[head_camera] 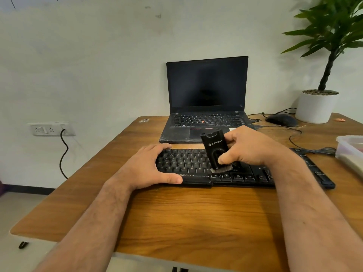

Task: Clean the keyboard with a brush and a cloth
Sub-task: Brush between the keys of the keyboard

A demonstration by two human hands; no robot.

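Right hand [249, 148]: a black brush [215, 149] is gripped between thumb and curled fingers, held nearly upright, its bristles set against the keys near the middle of the front rows. Left hand [151, 165]: curled over the left end of the black keyboard [231, 176], thumb laid along its front edge. The keyboard is placed on the wooden counter [196, 213], just before an open laptop [206, 99] with a dark screen. A mouse [281, 119], a potted plant [318, 95] and a plastic container [351, 152] are noted to the right.
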